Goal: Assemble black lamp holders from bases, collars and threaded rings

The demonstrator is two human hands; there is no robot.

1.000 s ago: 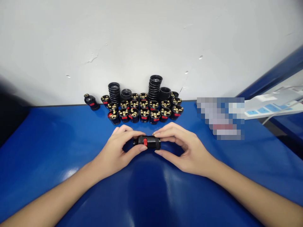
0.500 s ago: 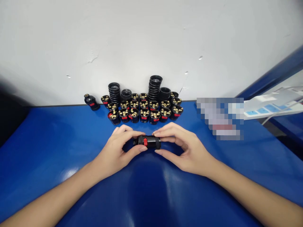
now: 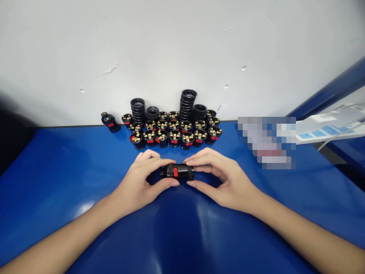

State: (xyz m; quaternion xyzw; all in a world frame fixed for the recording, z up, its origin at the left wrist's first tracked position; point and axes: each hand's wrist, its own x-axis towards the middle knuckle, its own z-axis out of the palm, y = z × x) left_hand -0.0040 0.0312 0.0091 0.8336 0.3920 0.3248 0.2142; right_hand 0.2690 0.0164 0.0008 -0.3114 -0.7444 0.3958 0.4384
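A black cylindrical part [image 3: 182, 172] with a red switch lies on its side, level, between my hands. My left hand [image 3: 148, 173] has its thumb and index finger round the end with the narrow tip and the red switch. My right hand [image 3: 218, 175] pinches the wider, ribbed end between thumb and fingers. Beyond them stand several black cups with brass contacts and red switches in rows, one of them at the front [image 3: 174, 138]. A similar black part [image 3: 110, 122] with a brass-tipped top stands to the left of the rows.
Against the white wall [image 3: 176, 45] rise two stacks of black threaded rings, a left stack [image 3: 138, 110] and a taller right stack [image 3: 188, 104]. A blurred-out item [image 3: 265, 142] lies on the blue table [image 3: 182, 236] at the right, beside white sheets [image 3: 327, 129].
My left thumb has shifted slightly down along the part, showing more of its red switch. The view has moved slightly. My right hand keeps its grip.
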